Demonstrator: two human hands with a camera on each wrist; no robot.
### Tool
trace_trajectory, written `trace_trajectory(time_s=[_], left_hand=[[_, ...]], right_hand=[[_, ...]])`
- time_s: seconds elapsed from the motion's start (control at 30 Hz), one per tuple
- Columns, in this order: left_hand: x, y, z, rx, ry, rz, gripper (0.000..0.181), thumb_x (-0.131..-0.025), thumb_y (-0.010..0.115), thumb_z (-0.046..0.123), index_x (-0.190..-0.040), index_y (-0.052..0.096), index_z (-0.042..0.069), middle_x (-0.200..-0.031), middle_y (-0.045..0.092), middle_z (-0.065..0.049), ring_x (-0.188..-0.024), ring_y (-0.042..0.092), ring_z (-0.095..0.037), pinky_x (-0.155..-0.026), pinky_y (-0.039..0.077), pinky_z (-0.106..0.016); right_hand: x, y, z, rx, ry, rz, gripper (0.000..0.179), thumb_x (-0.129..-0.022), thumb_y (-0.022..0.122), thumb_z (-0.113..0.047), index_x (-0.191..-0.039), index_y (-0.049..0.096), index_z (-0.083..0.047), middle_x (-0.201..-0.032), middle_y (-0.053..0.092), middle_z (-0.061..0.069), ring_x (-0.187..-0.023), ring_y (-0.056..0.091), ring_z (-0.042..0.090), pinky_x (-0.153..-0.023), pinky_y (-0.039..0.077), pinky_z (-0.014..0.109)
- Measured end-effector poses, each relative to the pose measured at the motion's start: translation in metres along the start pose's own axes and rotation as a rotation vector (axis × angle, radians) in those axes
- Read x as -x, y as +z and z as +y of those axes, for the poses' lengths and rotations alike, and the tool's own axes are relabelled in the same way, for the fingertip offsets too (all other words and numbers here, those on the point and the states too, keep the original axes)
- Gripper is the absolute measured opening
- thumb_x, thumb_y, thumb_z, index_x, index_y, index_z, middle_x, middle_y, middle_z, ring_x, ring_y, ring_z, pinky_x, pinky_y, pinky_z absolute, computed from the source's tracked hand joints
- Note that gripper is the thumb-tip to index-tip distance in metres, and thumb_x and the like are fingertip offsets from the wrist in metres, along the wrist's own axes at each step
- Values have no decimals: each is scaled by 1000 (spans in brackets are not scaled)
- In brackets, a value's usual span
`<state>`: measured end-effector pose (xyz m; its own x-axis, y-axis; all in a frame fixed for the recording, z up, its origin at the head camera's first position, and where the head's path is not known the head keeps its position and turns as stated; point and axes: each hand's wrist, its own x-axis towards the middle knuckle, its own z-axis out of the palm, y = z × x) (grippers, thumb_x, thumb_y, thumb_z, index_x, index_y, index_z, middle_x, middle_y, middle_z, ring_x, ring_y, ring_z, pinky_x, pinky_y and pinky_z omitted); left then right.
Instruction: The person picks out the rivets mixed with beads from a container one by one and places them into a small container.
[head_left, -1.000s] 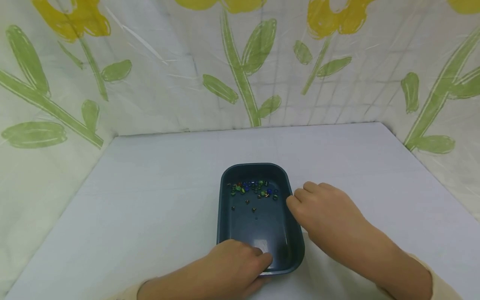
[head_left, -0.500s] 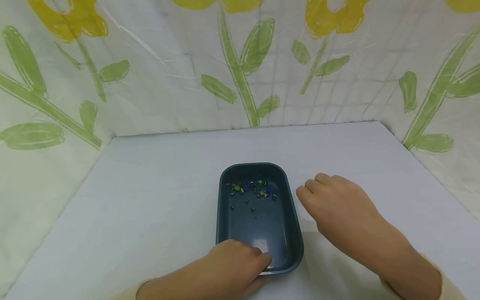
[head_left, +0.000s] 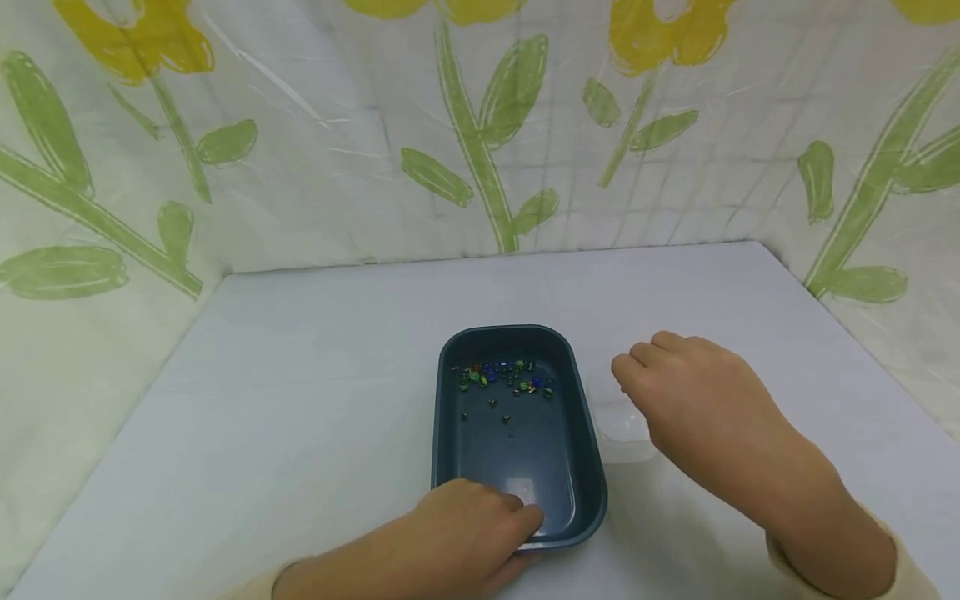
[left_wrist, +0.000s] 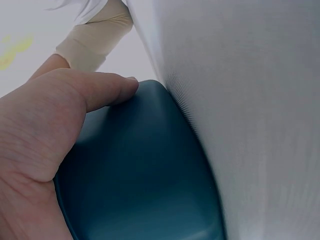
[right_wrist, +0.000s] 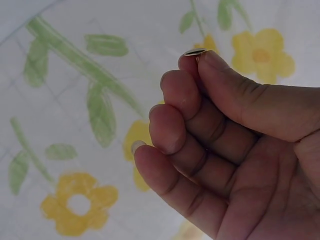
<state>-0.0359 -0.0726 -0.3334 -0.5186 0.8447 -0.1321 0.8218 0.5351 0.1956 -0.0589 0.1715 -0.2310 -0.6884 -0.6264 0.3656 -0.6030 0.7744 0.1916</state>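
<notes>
A dark blue tray (head_left: 510, 475) lies on the table, with glass beads (head_left: 489, 375) in several colours gathered toward its far end. Three brass thumbtacks (head_left: 492, 403) sit a little nearer than the beads. My left hand (head_left: 468, 529) grips the near-left rim; in the left wrist view its thumb (left_wrist: 112, 90) lies along the tray's edge. To the right of the tray, my right hand (head_left: 690, 400) is raised above a clear plastic box (head_left: 626, 450) and partly hides it. Between thumb and index finger it pinches a thumbtack (right_wrist: 195, 51), flat round head and thin pin showing.
A white cloth covers the table (head_left: 322, 375), and the clear box stands close along the tray's right side. Behind the table hangs a pale curtain (head_left: 315, 167) printed with yellow flowers and green leaves.
My right hand has moved from the tray's right rim outward to the right and slightly away, uncovering part of the clear box. The left hand and the tray stay in place.
</notes>
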Motion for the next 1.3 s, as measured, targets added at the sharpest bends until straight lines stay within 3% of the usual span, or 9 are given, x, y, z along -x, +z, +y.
trace_trajectory(time_s=[0.57,1.1,1.3], left_hand=[[1,-1,0,6,6,3,15,-96,66,36,-94,65,21,-68,57,15,-52,39,4,-49,36,-15],[0,0,-1,19,-2,-14,15,-98,64,37,-97,65,22,-70,59,15,-53,40,5,-51,36,-14],[0,1,-1,24,2,-9,14,-98,64,36,-96,65,22,-70,59,15,-54,40,5,-51,36,-14]], right_hand=[[2,4,14,-22,87,-13,41,-69,64,22,-63,43,-13,-58,32,-4,-55,34,15,-47,30,29],[-1,4,29,-64,168,-119,33,-73,71,18,-66,56,-10,-63,54,-2,-62,52,21,-50,44,34],[-2,5,31,-77,182,-140,35,-74,70,18,-65,54,-11,-61,50,-4,-60,48,18,-48,40,33]])
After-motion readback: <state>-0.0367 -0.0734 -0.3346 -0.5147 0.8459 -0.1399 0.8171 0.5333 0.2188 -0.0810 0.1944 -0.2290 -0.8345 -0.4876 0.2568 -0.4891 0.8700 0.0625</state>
